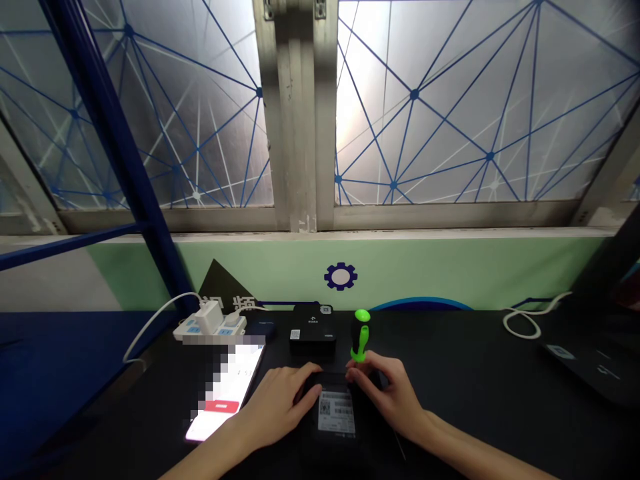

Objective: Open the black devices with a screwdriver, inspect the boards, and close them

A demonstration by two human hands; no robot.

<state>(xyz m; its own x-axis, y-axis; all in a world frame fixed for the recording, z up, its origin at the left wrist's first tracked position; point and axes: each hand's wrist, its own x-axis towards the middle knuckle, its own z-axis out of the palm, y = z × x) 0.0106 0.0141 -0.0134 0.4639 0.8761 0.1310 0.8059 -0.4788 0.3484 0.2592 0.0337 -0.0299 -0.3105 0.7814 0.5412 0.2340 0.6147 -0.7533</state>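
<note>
A flat black electronic device (336,448) with a white printed label (336,411) lies in front of me on the dark table. My left hand (280,403) grips its left and far side, with the thumb on the top face beside the label. At the far right corner, my right hand (387,387) is closed, its thumb and fingertips pinched together just under the handle of a green and black screwdriver (360,337). That handle stands upright; my fingers hide the shaft and the tip. A thin metal rod (400,447) shows below my right wrist, partly hidden.
Behind the device sits a black box (313,330). To the left lie a lit phone (230,390), partly pixelated, and a white power strip (187,328) with a charger (209,317). A white cable (523,330) and another black device (595,370) are at right.
</note>
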